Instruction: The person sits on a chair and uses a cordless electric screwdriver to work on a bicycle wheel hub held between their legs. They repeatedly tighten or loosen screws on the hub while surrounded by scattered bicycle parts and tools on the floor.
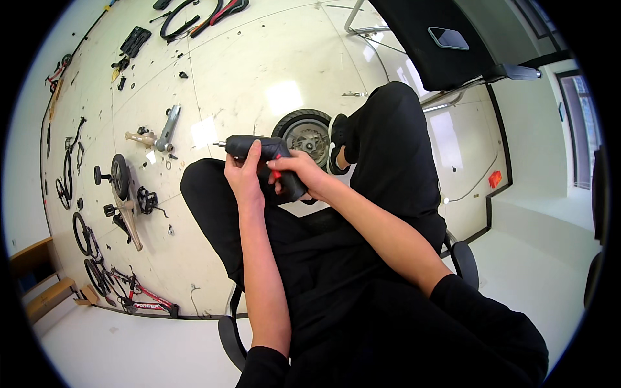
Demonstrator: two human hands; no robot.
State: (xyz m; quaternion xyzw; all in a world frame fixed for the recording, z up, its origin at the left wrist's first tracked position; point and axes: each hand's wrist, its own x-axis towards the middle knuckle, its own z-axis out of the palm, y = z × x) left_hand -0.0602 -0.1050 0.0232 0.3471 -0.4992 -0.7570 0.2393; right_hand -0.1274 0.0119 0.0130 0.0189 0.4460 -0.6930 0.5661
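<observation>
Right, both hands are on the black handheld power driver with red accents point(270, 148), raised between the knees, its slim silver bit point(220, 143) pointing left. The left hand point(243, 181) clasps the front housing, thumb along the near side; the right hand point(305, 172) wraps the handle by the red parts, and whether a finger presses the trigger, I can't tell. Steady handling probably means bracing that nose firmly, fingertips off the bit. Watch the edges: the black-trousered left knee point(206, 180) sits near the tip, and the black-tyred metal wheel point(309, 133) lies just beyond, beside a black-and-white shoe point(338, 129). Roomier going, ahead over pale tiled floor point(242, 71).
</observation>
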